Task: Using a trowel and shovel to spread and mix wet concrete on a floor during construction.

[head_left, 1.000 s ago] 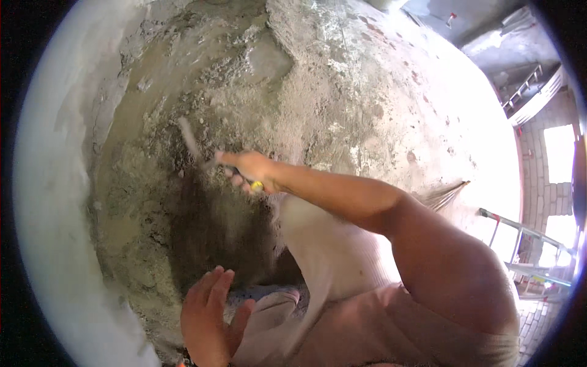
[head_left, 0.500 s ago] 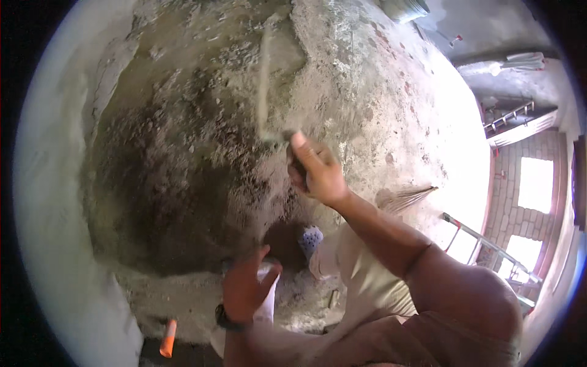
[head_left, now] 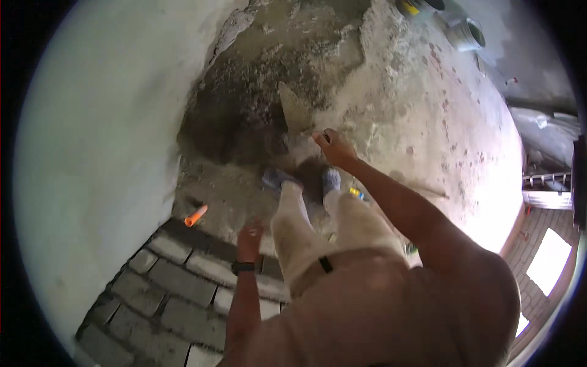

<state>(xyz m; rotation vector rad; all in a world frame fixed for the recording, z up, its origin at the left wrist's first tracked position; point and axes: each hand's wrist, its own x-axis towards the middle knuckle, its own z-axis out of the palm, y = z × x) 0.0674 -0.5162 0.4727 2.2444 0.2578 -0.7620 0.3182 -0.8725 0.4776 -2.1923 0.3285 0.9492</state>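
Trowel (head_left: 295, 109) is held in the right hand (head_left: 336, 148), blade pointed away from the body, up and to the left, across the edge of the dark, rough patch (head_left: 235, 116). Contact between blade and patch cannot be told. Hands well apart: right closed round the handle; left (head_left: 251, 235) low, near the pale blocks (head_left: 214, 269), nothing seen in it, finger pose too blurred to call.

Handling, as judged: fairly light, blade thin and stiff, not fragile, nose-heavy if loaded; handle possibly slick if wet. Best gripped by the handle, thumb toward the blade; blade edges to be avoided.

Orange tube (head_left: 195, 216) left of the feet; yellow-and-blue item (head_left: 356, 193) just beside the right foot (head_left: 331, 178).

Versus half a second ago: view swung lower, so block courses and both legs are now shown; more of the buckets (head_left: 466, 35) shown at upper right. Blade, streaked by motion then, is now clearer and tilted more to the left. Left hand was seen over the lower leg; now seen clear of it, to the left.
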